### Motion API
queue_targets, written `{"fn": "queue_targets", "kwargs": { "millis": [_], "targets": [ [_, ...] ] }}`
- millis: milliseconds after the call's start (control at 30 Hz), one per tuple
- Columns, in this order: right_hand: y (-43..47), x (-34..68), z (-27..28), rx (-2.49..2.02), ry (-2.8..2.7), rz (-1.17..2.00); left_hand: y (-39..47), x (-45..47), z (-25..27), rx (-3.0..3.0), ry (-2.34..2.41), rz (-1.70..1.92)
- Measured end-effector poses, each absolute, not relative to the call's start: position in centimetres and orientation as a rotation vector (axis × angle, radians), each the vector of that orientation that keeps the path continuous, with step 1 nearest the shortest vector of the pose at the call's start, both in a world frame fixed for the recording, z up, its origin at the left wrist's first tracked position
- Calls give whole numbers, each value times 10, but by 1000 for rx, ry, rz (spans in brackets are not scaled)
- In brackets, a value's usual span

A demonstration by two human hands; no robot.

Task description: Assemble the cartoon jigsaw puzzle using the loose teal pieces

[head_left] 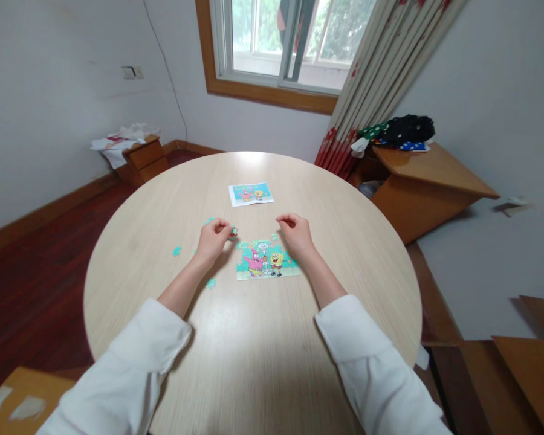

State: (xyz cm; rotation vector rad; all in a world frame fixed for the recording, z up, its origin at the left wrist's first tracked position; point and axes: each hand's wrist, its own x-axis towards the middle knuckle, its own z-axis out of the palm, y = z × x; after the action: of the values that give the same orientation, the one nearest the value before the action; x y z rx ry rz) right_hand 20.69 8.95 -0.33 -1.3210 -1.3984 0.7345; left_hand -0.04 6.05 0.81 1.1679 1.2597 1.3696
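Mid-build on a cartoon jigsaw (266, 261) lying about the middle of the round table (254, 362), bottom rows done, top edge ragged. Left hand (214, 237) pinched shut on a small teal piece (233, 230) just off the jigsaw's upper left corner, right hand (295, 232) curled loosely at the upper right corner, fingers together, seemingly nothing in it; a few loose pieces (177, 250) scattered toward the left edge. Reference picture (251, 194) farther out toward the far edge, so probably a matter of turning that piece to match a gap up top.
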Motion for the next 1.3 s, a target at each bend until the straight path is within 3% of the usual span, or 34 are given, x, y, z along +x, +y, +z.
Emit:
{"fn": "queue_targets", "kwargs": {
  "millis": [467,1300],
  "targets": [
    [85,229,-7,-1464,-1947,688,60,-4,15,1069,1308,1333],
    [89,229,-3,-1501,-2014,834,60,-7,11,1018,1204,1177]
  ]
}}
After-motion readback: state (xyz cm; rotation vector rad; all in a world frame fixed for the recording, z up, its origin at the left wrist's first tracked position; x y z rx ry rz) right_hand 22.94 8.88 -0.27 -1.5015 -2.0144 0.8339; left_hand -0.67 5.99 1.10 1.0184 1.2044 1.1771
